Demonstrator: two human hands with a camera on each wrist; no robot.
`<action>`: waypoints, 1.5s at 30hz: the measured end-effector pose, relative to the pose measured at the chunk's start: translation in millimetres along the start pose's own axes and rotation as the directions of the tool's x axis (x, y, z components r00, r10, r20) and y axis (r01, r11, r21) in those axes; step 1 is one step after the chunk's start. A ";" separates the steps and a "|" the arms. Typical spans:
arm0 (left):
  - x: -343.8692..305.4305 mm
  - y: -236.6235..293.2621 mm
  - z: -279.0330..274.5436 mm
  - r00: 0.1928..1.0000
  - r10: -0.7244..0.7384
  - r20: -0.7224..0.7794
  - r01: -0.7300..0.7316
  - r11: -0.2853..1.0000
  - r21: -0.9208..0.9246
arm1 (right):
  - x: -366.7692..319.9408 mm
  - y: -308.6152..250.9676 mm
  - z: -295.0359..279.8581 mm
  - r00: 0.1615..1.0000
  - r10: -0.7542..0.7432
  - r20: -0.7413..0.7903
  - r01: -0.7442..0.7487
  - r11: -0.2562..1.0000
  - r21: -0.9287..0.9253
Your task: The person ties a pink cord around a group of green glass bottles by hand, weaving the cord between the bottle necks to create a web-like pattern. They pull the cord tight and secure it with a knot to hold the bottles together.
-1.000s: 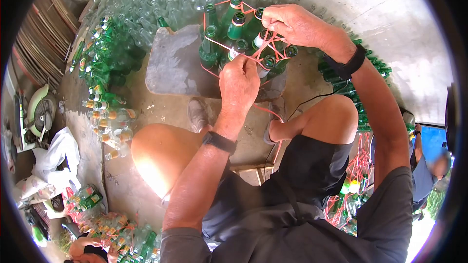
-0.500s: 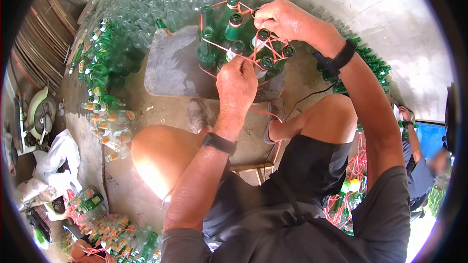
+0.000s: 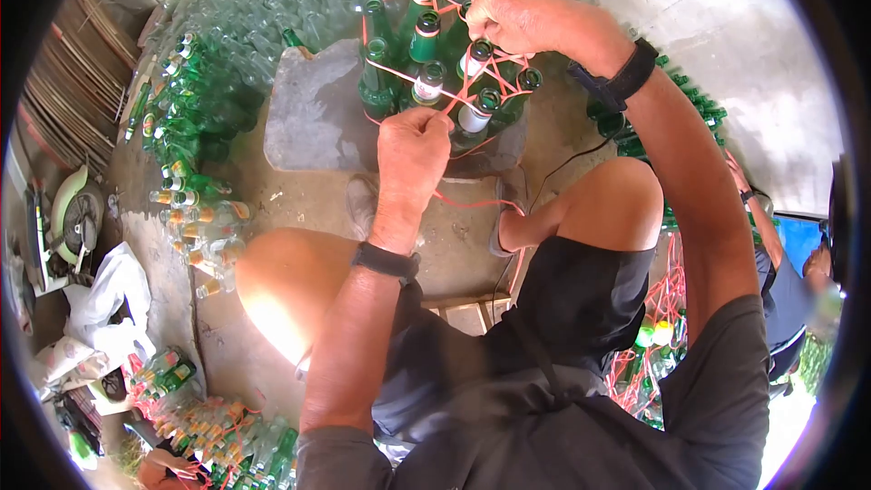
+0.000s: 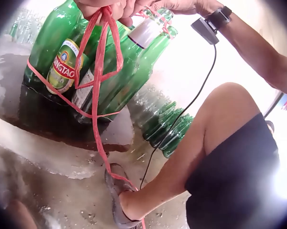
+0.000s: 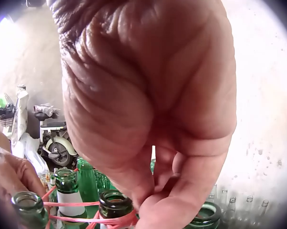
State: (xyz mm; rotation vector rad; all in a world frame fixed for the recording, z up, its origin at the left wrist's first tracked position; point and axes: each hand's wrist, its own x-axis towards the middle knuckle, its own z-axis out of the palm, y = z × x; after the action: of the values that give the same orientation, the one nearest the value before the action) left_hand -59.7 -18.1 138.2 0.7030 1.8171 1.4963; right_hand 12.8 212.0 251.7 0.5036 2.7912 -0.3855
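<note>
A cluster of green glass bottles stands upright on a grey stone slab. Pink plastic twine runs around the bottles low down and zigzags between their necks. At the near side of the cluster, my left hand pinches the twine, its loops and a long tail hanging below the fingers in the left wrist view. My right hand is at the far right necks, thumb and fingers pinching the twine beside a bottle mouth. One bottle bears a Tsingtao label.
Many clear bottles crowd along the wall behind the slab, with green ones at left. More green bottles lie stacked at right. A black cable hangs from the right wrist camera. Another person is at far right.
My left hand has shifted left, slightly away from the near bottle necks, with the twine still pinched. My right hand has moved up and left in view, along with the bottles.
</note>
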 end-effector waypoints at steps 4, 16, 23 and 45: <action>-4.4 16.7 -15.0 0.976 -0.166 0.143 0.192 0.963 -0.189 | -24.9 -9.3 39.4 0.715 -0.318 -0.622 0.201 0.946 -0.253; -2.7 13.8 -14.4 0.979 -0.161 0.122 0.174 0.979 -0.106 | -101.6 -72.5 73.8 0.761 0.089 -0.643 0.063 0.976 0.211; -6.7 13.0 -12.2 0.990 -0.124 0.068 0.129 0.989 -0.075 | -99.3 -76.9 84.6 0.750 0.037 -0.661 0.017 0.997 0.076; -10.6 14.6 -11.2 0.992 -0.095 0.088 0.100 0.993 -0.057 | -63.3 -73.1 91.6 0.692 -0.034 -0.721 -0.120 0.979 -0.162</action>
State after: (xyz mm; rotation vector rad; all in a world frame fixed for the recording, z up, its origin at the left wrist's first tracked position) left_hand -61.9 -30.2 155.5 0.6290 1.7100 1.4308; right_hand 62.8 99.0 202.2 0.8169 3.5089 0.1660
